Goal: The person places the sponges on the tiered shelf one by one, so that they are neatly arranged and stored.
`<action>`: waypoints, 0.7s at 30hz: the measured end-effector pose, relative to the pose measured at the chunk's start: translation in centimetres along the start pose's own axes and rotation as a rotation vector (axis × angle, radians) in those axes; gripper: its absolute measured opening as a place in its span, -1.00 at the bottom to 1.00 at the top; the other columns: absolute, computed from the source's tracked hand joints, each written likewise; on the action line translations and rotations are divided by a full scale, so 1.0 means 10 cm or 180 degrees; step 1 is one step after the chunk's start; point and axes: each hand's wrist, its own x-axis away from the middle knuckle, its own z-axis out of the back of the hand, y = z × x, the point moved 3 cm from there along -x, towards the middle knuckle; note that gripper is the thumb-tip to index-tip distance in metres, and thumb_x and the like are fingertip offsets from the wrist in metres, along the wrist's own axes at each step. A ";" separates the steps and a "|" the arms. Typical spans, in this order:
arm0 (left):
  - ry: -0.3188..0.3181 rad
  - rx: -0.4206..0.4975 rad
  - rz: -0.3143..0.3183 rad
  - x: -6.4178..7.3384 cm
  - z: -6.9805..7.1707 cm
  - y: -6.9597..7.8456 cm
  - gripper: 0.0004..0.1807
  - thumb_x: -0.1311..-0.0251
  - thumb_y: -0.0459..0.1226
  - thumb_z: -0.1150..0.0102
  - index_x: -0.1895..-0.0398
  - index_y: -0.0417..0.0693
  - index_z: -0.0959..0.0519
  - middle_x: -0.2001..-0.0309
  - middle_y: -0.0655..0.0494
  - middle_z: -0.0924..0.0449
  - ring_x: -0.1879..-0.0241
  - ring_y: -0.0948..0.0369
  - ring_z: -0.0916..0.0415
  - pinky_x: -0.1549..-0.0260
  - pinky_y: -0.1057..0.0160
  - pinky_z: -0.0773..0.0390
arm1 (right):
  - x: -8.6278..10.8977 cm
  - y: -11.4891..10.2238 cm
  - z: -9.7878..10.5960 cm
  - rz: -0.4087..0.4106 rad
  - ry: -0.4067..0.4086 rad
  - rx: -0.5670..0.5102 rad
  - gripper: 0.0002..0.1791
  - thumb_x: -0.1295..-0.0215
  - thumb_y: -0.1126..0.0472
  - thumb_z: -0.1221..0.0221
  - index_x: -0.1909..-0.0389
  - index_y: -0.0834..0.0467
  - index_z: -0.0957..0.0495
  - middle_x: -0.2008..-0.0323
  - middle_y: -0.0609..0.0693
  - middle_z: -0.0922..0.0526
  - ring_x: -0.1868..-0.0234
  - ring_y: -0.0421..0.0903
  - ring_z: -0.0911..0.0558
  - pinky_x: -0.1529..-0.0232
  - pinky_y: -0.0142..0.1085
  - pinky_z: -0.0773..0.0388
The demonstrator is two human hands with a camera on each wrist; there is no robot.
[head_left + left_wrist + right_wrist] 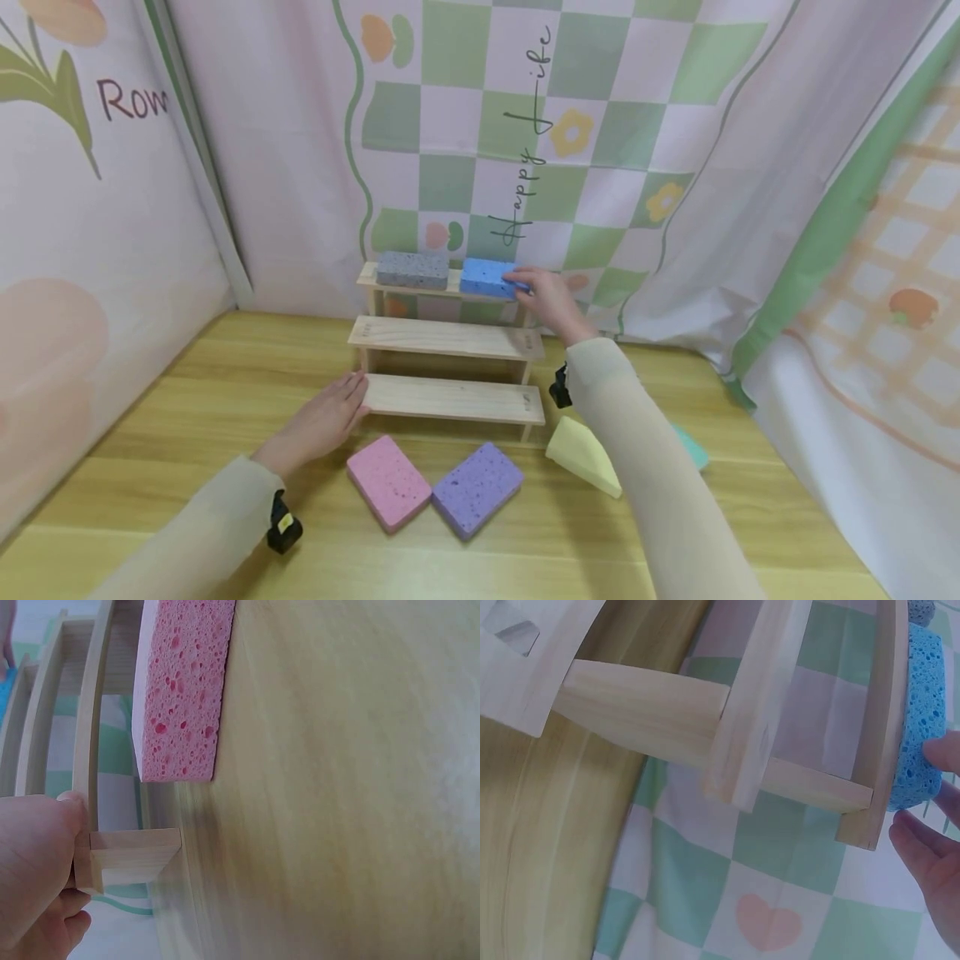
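Observation:
A three-tier wooden shelf (450, 337) stands on the table. My left hand (324, 423) holds the left end of its lowest tier; in the left wrist view the thumb and fingers (69, 817) are around that end. On the top tier lies a blue sponge (480, 275), which my right hand (551, 302) pinches at its right end. In the right wrist view the blue sponge (921, 712) sits on the top board, the right hand (937, 862) touching its end and front. Left of it on the same tier is a grey sponge (412, 269).
A pink sponge (388, 483) and a purple sponge (477, 490) lie in front of the shelf. Right of them are a yellow sponge (581, 454) and a green one (690, 447), both partly behind the right sleeve. A checked curtain (502, 125) hangs behind the shelf.

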 end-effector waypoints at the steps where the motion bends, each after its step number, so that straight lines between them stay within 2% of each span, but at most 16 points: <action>1: 0.0005 -0.0001 -0.0003 0.00 0.00 0.00 -0.46 -0.37 -0.24 0.12 -0.20 -0.56 -0.21 -0.25 -0.42 -0.14 -0.24 -0.22 -0.12 -0.21 -0.09 -0.15 | 0.00 0.00 0.00 0.0010 0.0016 0.0019 -0.61 -0.27 0.36 -0.09 -0.13 0.17 -0.47 -0.17 0.16 -0.41 -0.18 0.12 -0.37 -0.19 -0.06 -0.30; 11: 0.0162 -0.0044 -0.0104 0.01 0.00 0.00 -0.49 -0.33 -0.28 0.06 -0.15 -0.59 -0.25 -0.20 -0.46 -0.19 -0.21 -0.23 -0.17 -0.20 -0.09 -0.17 | -0.02 0.00 -0.03 -0.0158 0.0060 -0.0100 -0.61 -0.29 0.36 -0.07 -0.14 0.12 -0.47 -0.20 0.09 -0.39 -0.17 0.06 -0.39 -0.12 -0.14 -0.41; 21: 0.0134 -0.0051 -0.0097 0.00 -0.03 -0.03 -0.47 -0.34 -0.24 0.08 -0.17 -0.57 -0.24 -0.22 -0.44 -0.18 -0.21 -0.22 -0.16 -0.20 -0.09 -0.18 | -0.03 0.03 -0.04 -0.0165 0.0034 -0.0174 -0.60 -0.29 0.37 -0.07 -0.14 0.11 -0.47 -0.22 0.07 -0.37 -0.20 0.05 -0.36 -0.15 -0.12 -0.37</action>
